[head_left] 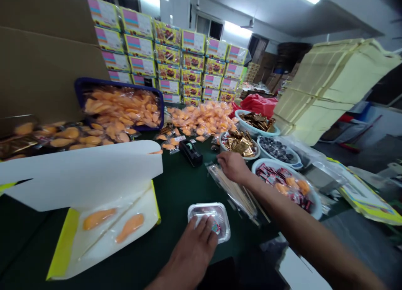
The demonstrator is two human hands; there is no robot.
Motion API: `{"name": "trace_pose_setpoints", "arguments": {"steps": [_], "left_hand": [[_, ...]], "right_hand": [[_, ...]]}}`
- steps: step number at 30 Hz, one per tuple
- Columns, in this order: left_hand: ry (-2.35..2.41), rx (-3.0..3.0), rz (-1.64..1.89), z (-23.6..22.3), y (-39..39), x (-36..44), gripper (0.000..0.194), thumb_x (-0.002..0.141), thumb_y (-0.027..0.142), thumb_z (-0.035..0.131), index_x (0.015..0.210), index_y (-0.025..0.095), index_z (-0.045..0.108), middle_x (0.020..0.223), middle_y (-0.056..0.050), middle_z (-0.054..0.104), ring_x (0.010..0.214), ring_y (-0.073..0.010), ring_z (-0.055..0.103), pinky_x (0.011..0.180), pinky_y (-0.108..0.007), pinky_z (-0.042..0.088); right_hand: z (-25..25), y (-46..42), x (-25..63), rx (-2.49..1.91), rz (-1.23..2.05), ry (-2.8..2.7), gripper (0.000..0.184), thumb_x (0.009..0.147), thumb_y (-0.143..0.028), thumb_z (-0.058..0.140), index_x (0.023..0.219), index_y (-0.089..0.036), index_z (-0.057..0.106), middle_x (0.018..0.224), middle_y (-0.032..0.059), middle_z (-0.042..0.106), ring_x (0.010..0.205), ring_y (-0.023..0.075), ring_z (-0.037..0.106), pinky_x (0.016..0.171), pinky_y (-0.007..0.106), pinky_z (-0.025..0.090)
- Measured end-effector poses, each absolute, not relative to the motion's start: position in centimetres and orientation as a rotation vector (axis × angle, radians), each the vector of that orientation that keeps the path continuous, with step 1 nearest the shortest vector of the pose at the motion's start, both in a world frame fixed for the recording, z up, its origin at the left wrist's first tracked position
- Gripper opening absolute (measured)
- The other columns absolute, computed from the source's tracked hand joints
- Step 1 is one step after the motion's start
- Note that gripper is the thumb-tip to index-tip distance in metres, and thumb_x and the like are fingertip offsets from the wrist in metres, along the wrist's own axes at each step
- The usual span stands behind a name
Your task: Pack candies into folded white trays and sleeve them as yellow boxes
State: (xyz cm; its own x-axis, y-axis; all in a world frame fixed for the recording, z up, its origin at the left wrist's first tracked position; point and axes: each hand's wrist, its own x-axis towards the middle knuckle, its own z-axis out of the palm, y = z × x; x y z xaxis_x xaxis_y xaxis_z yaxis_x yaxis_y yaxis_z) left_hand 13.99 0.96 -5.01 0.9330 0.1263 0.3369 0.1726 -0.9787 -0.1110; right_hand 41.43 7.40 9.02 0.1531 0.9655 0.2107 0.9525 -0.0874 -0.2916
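Note:
My left hand [192,249] rests on a small clear plastic tray [210,218] on the dark green table, fingers laid flat over its near edge. My right hand [230,165] reaches forward over a clear bag of thin wooden sticks [236,190], just short of a bowl of gold-wrapped sweets [240,144]; its fingers curl down and I cannot see whether they hold anything. An open white and yellow box [103,223] lies at the left with two orange sealed pieces [114,223] in it.
A black tape dispenser [190,151] sits mid-table. Bowls of dark sweets [278,150], red packets [287,182] and more gold wrappers [257,121] stand at the right. Orange packets fill a blue crate [121,105] and a pile [202,118]. Stacked cartons [176,59] line the back.

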Motion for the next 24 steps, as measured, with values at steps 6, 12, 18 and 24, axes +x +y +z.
{"name": "trace_pose_setpoints", "arguments": {"steps": [6,12,18,24], "left_hand": [[-0.164,-2.987,-0.514,-5.1,1.3,13.6,0.046,0.108,0.05,0.045,0.13,0.014,0.065,0.146,-0.019,0.065,0.135,-0.0334,0.058,0.117,-0.052,0.029],[-0.217,-2.811,-0.961,-6.7,1.6,14.6,0.022,0.107,0.035,0.055,0.108,0.019,0.07,0.118,-0.007,0.077,0.119,-0.0274,0.066,0.11,-0.048,0.038],[-0.25,-2.777,-1.046,-7.9,1.4,15.2,0.019,0.104,0.037,0.06,0.104,0.019,0.069,0.118,-0.008,0.078,0.114,-0.0272,0.067,0.108,-0.047,0.041],[-0.3,-2.697,-1.18,-10.7,1.5,16.2,0.02,0.102,0.038,0.062,0.1,0.02,0.07,0.117,-0.006,0.079,0.108,-0.0243,0.069,0.107,-0.044,0.042]], "right_hand": [[7.2,19.5,38.9,-2.141,0.242,-1.732,0.063,0.095,-0.072,0.062,0.121,-0.016,0.074,0.114,0.0128,0.079,0.101,0.0262,0.075,0.083,0.031,0.053],[4.4,23.3,35.8,-2.332,0.303,-1.682,0.074,0.072,-0.057,0.086,0.128,-0.014,0.064,0.12,0.0182,0.076,0.108,0.0339,0.073,0.083,0.035,0.054],[3.7,20.9,35.5,-2.321,0.289,-1.744,0.064,0.072,-0.044,0.084,0.124,-0.013,0.064,0.116,0.0191,0.076,0.103,0.0352,0.073,0.08,0.037,0.054],[4.1,20.6,39.4,-1.899,0.621,-1.947,0.052,0.087,-0.059,0.077,0.122,-0.02,0.073,0.108,0.0047,0.08,0.099,0.0237,0.074,0.083,0.03,0.055]]}}
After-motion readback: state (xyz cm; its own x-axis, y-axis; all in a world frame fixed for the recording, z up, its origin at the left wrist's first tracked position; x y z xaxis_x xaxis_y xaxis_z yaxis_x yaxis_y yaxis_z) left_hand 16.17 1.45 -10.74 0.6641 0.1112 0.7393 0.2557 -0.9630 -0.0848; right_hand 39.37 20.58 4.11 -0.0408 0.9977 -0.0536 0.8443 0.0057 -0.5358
